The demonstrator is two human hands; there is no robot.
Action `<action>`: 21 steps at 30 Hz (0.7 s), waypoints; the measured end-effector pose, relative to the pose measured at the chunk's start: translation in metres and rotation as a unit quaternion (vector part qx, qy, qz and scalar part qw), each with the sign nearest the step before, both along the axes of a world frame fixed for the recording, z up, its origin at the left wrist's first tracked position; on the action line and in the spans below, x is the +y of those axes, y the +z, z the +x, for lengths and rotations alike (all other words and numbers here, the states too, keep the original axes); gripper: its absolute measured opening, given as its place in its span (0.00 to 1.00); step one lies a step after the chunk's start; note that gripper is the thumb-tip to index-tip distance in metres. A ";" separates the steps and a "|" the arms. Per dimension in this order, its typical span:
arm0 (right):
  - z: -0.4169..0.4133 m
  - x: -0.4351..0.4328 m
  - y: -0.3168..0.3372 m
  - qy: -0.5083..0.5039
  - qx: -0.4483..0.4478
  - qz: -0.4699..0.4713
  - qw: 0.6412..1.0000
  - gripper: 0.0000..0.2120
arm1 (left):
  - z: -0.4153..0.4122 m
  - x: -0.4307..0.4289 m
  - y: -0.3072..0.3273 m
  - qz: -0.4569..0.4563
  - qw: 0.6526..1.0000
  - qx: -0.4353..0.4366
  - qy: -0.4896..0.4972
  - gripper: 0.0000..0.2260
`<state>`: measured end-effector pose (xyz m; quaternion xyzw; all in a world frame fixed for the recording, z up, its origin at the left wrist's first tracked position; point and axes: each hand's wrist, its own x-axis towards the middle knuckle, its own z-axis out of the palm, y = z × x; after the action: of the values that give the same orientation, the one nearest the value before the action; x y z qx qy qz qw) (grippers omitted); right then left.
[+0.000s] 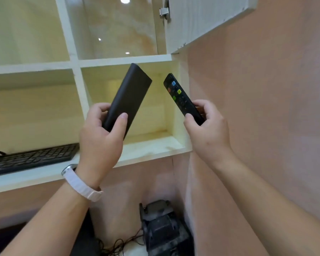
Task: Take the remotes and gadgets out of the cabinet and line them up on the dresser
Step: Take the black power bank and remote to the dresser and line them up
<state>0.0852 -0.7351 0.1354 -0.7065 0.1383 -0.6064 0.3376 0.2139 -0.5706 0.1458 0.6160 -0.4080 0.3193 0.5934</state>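
Carry-out step: left hand grips black slab gadget by its lower end, fingers curled round it. Right hand pinches remote low down, buttons showing. The 2 items hang in front of the lower right cabinet compartment, off its shelf. Dresser not in view; a fuller hold on the remote seems wise before turning. Keyboard lies in the left compartment, black machine with cables sits below, and open door overhead could catch a raised hand.

A home room — pink walls, white cubby cabinet, keyboard.
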 end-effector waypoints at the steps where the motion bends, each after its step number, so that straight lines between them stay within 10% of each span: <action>1: -0.004 0.006 -0.006 -0.003 0.001 0.017 1.000 0.10 | 0.000 -0.003 -0.010 -0.008 0.999 0.027 -0.030 0.07; 9: -0.003 0.049 -0.075 -0.055 -0.025 0.182 0.981 0.11 | -0.001 -0.018 -0.085 -0.008 0.928 0.265 -0.262 0.03; 21: -0.053 0.131 -0.192 -0.277 0.004 0.340 0.899 0.10 | -0.016 -0.004 -0.216 0.147 0.772 0.384 -0.484 0.10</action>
<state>0.0322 -0.6042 -0.0565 -0.4844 0.5276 -0.5884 0.3752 0.1977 -0.5742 -0.0698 0.4879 -0.4328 -0.3373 0.6788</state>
